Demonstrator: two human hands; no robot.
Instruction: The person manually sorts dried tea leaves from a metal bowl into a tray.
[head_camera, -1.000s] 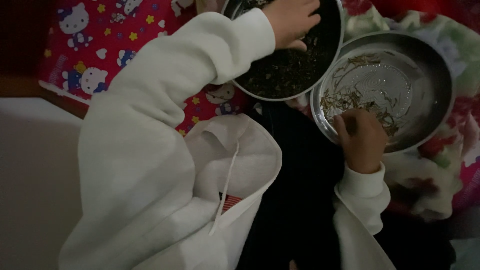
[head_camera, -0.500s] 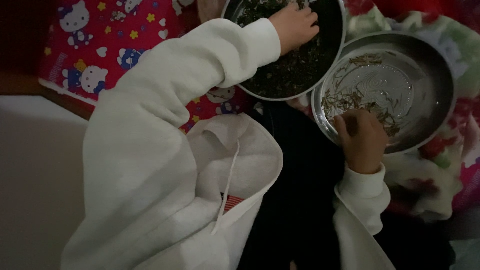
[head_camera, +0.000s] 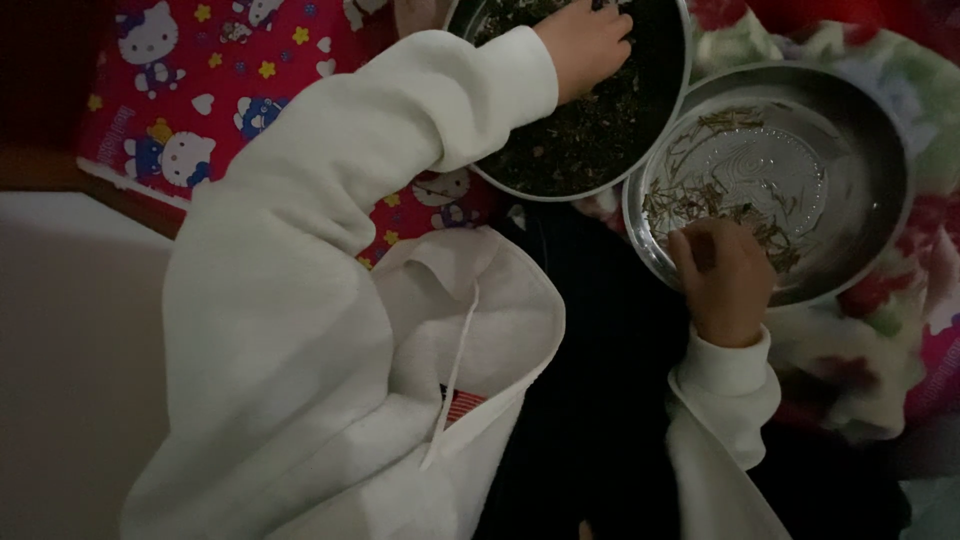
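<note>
Dim room, seen from the head camera looking down: a red cartoon-print blanket (head_camera: 200, 90) at upper left, a floral blanket (head_camera: 880, 330) bunched at right, a pale bare surface (head_camera: 70, 350) along the left edge. No other view given.

Two round steel vessels side by side on the bedding, rims touching or nearly so. Upper one — a steel bowl (head_camera: 680, 70) — filled with dark loose dried leaves (head_camera: 580, 140), cut off by the top edge of the picture. Lower right, a shallow steel plate (head_camera: 880, 160) holding only a thin scatter of pale stems and twigs (head_camera: 700, 200) along its near-left side, the bright centre bare. Probably set close together so that picked bits travel a short way from one to the other.

Left hand (head_camera: 585, 45), white sleeve (head_camera: 420, 110) stretched across, fingers curled down into the dark leaves at the far side of the bowl; grip half-closed, as if pinching or raking, though whether anything is caught between the fingertips cannot be told in this light.

Right hand (head_camera: 725, 280) resting on the near rim of the plate, knuckles up, fingers loosely folded at the stems; grip seems closed, contents hidden. Likely steadying the plate on the soft bedding.

Below, a white hooded top with drawstring (head_camera: 450, 380), dark clothing (head_camera: 600, 400) in the lap.
</note>
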